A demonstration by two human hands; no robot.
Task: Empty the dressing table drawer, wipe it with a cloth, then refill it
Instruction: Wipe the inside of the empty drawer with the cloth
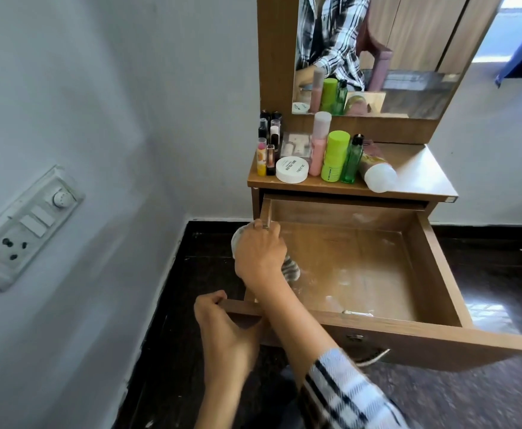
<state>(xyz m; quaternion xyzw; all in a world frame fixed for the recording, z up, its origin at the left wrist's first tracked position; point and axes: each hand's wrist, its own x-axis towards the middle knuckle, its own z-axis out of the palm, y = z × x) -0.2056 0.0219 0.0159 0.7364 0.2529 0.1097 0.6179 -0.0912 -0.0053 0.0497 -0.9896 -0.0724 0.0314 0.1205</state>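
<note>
The wooden drawer [433, 267] of the dressing table stands pulled far out, with pale dusty smears on its bare bottom. My right hand [259, 252] grips a grey striped cloth [290, 269] against the drawer's left inner wall, fingers curled over the wall's top edge. My left hand [219, 320] holds the front left corner of the drawer, thumb on top. The tabletop [420, 171] carries the cosmetics: lipsticks and small tubes [269, 144], a white round jar [292, 170], a pink bottle [318, 144], a lime-green bottle [334, 156], a green glass bottle [353, 159] and a white bottle lying on its side [377, 174].
A mirror [408, 57] rises behind the tabletop and reflects a person in a checked shirt. A white wall with a switch-and-socket plate [27, 224] stands close on the left. Dark glossy floor [185, 320] lies under and around the drawer.
</note>
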